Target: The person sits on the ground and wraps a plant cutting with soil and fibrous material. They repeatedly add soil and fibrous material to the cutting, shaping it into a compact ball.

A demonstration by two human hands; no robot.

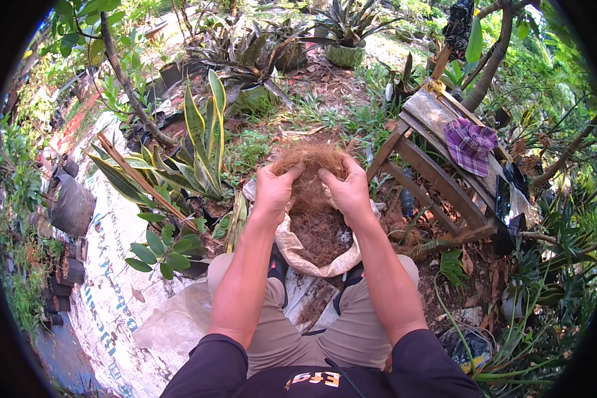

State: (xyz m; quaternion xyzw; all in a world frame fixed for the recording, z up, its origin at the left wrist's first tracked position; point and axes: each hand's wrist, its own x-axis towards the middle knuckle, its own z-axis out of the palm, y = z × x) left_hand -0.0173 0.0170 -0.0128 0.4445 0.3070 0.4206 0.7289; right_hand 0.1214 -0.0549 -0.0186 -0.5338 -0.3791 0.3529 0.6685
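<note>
A loose tuft of brown coconut fibre [311, 155] is stretched between my two hands, above an open woven sack. My left hand [274, 191] pinches its left side between thumb and fingers. On the other side, my right hand [347, 186] grips it the same way, thumb pressed in. Most of my fingertips are hidden by the fibre. Below, the pale sack [298, 258] stands between my knees with its rim rolled outward. More brown fibre [323, 236] fills it, with darker, finer bits mixed in.
To the right stands a wooden bench [440, 184] bearing a purple plaid cap [471, 144]. Variegated snake plants [204, 134] rise at the left, beside a slanting wooden stick [144, 179]. A white printed tarp [114, 278] covers the left ground. A grey plant bag [72, 206] sits on its edge.
</note>
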